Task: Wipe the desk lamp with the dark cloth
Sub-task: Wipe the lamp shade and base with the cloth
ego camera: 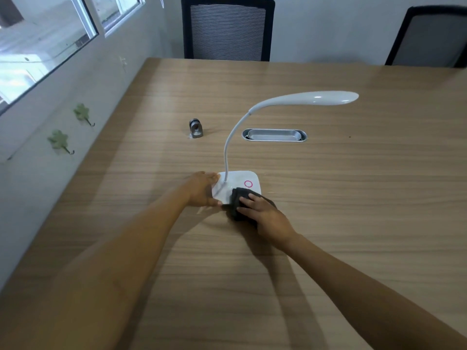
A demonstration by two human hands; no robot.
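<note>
1 table (328, 223), wooden, is serving as landmark for all entries.
1 desk lamp (238, 184), white, is standing near the table's middle; its square base is carrying 1 pink ring, and its curved neck is rising to a long head reaching toward the right.
1 dark cloth (236, 203) is lying bunched over the near edge of the lamp base, partly on the table.
1 left hand (202, 189) is gripping the left side of the lamp base, thumb at the near edge and fingers along the far corner.
1 right hand (265, 215) is pressing flat on the cloth, fingers spread and not closed around it.
1 small metal part (195, 128) is sitting beyond the lamp.
1 oval metal cable slot (274, 135) is lying in the table behind the lamp.
2 chairs (227, 29) are standing at the table's far edge.
2 leaf-shaped hooks (60, 141) are hanging on the wall left of the table.
</note>
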